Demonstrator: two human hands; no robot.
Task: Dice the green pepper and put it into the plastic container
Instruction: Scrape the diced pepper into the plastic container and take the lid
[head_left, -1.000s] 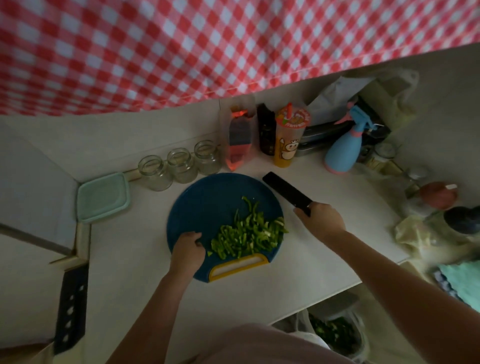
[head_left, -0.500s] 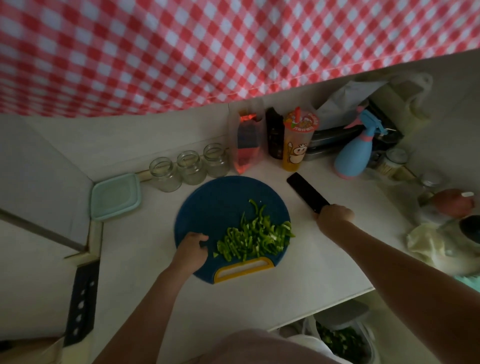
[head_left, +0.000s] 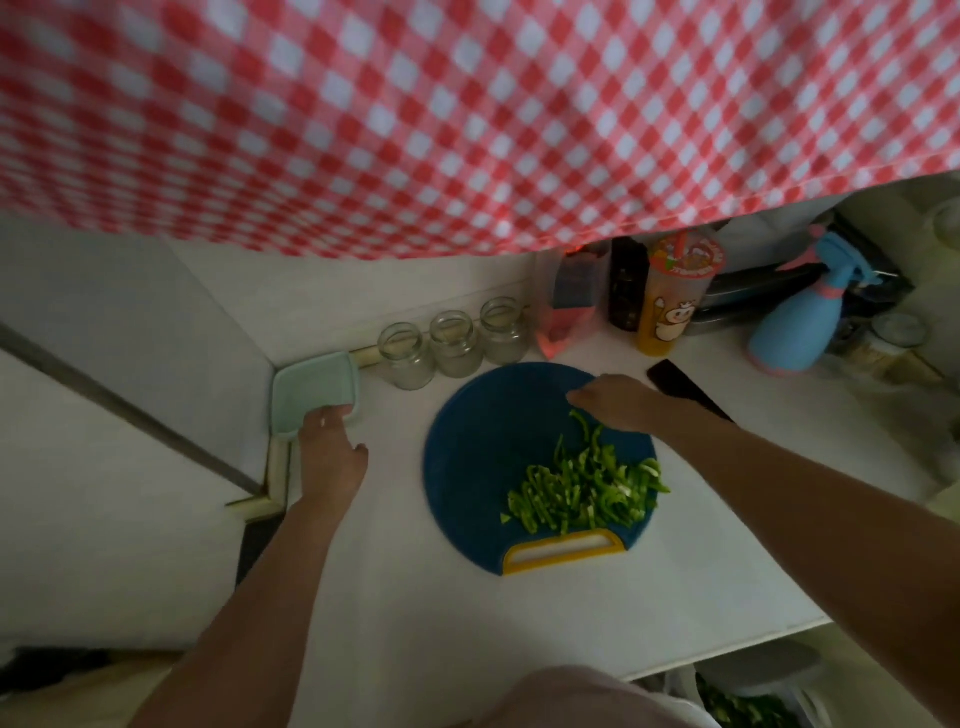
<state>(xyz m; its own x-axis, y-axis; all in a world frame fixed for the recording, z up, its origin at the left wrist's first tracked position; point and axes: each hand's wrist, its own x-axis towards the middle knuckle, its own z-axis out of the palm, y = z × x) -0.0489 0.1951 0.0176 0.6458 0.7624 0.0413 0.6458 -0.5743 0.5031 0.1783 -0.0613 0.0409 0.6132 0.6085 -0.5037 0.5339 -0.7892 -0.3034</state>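
White counter fills the lower frame, dim under a red-checked curtain that covers the whole upper half. Pepper, cut into short green strips, lies heaped on the lower right of the round blue board, just above its yellow handle.

Right hand rests flat and spread on the board's upper right edge, fingers beside the topmost strips, holding nothing. Left hand reaches to the left of centre; its fingertips touch the near edge of the pale green container, which sits lidded in the counter corner. Whether they grip it I cannot tell.

Cutting looks finished or paused, since the knife lies on the counter at the right, partly behind the right forearm. The step in hand seems to be fetching the container. Next it needs drawing beside the board and its lid taking off, then the strips swept in.

Three jars stand behind the board. Bottles at the upper right are cut off by the curtain. Low light blurs the pepper pieces, so their fineness is hard to judge.
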